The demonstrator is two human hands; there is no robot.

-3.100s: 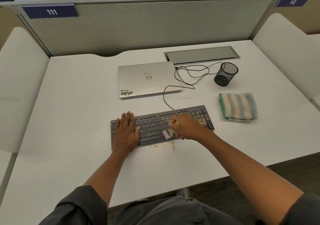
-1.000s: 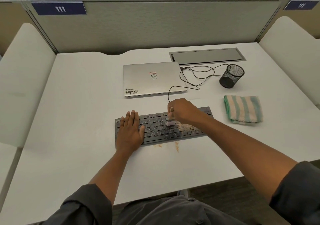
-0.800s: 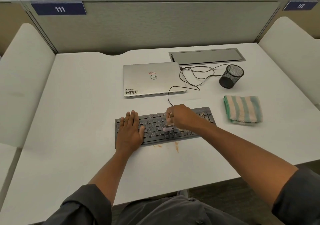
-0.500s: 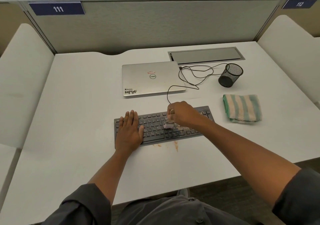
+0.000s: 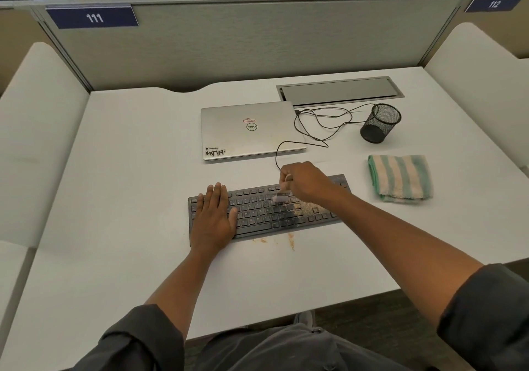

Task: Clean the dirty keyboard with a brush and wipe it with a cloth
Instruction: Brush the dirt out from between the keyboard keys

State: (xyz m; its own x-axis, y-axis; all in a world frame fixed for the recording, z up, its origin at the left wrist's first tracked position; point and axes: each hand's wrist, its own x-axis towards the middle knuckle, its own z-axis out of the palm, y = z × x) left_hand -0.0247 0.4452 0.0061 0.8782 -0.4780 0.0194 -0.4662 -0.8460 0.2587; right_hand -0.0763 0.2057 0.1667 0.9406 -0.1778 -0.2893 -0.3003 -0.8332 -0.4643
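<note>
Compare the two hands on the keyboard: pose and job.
The left hand lies flat, fingers straight, on the keyboard's left end; the right hand is curled round a small brush. The left holds nothing; the right sets bristles on the middle keys beside tan crumbs. Both reach over the keyboard.

The left hand [image 5: 213, 218] lies palm down with its fingers straight and close together, thumb spread toward the right, and its forearm runs back to a dark grey sleeve pushed up near the elbow. The right hand [image 5: 307, 183] is raised on a bent wrist, back of the hand upward, fingers curled into a pinch round a thin handle that juts up beside the knuckles. The right forearm stretches diagonally from the lower right, bare to a rolled dark grey sleeve.
</note>
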